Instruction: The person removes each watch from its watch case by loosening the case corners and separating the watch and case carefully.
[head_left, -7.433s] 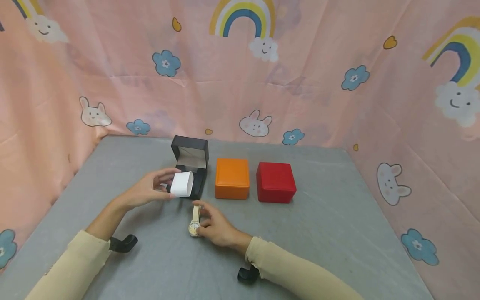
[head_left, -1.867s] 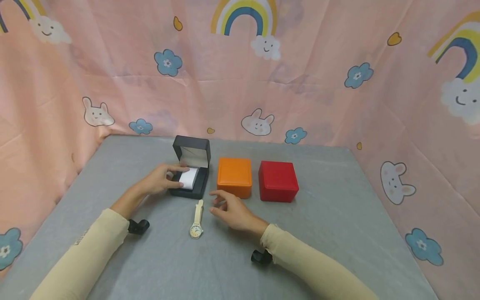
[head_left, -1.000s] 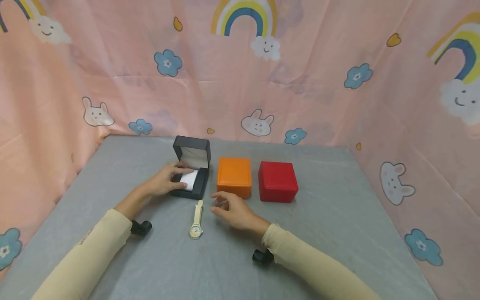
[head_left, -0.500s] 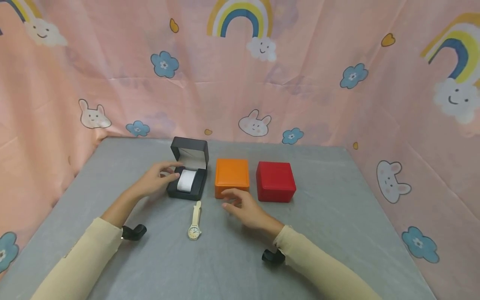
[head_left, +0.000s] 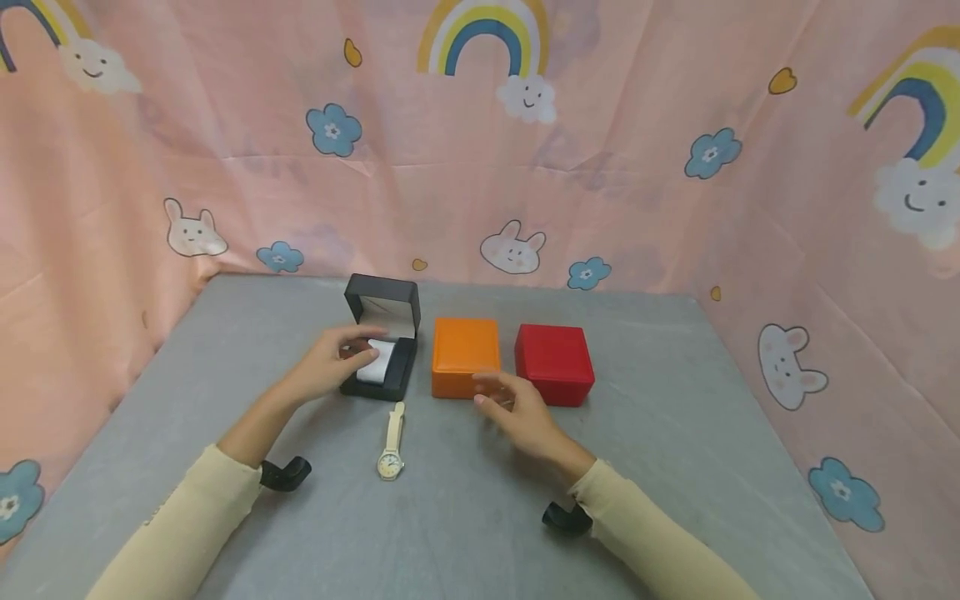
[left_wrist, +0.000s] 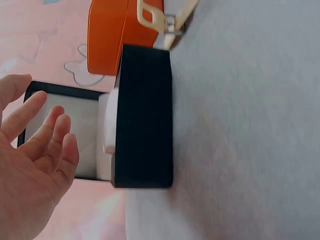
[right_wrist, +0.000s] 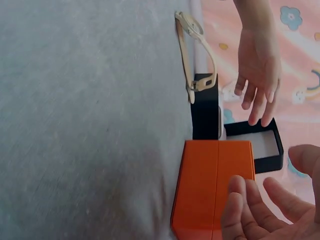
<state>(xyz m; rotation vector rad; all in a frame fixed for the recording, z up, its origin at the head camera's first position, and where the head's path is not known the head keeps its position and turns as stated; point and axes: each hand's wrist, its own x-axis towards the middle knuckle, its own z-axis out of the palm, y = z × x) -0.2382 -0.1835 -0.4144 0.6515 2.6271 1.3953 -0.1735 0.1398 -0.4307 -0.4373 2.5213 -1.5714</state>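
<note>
In the head view, my left hand (head_left: 324, 367) hovers over the left side of the raised-lid black watch box (head_left: 405, 367), fingers loosely bent and holding nothing. A white watch cushion (head_left: 379, 363) sits inside that box, partly hidden by the hand. The left wrist view shows the fingers (left_wrist: 47, 132) apart from the cushion (left_wrist: 110, 122). A cream-strapped wristwatch (head_left: 391, 450) lies on the table in front of the box, dial toward me. My right hand (head_left: 523, 415) is in the air before the orange box (head_left: 465, 354), its fingers loosely curved around nothing.
A closed red box (head_left: 555, 362) stands right of the closed orange one. All three boxes are in a row on the grey-covered table (head_left: 675, 467). Behind and at the sides hangs a pink patterned curtain (head_left: 420, 200).
Earlier my left hand held the white cushion and my right hand the wristwatch. The cushion is now in the black box, released; the wristwatch lies on the table. My right hand has moved right.
</note>
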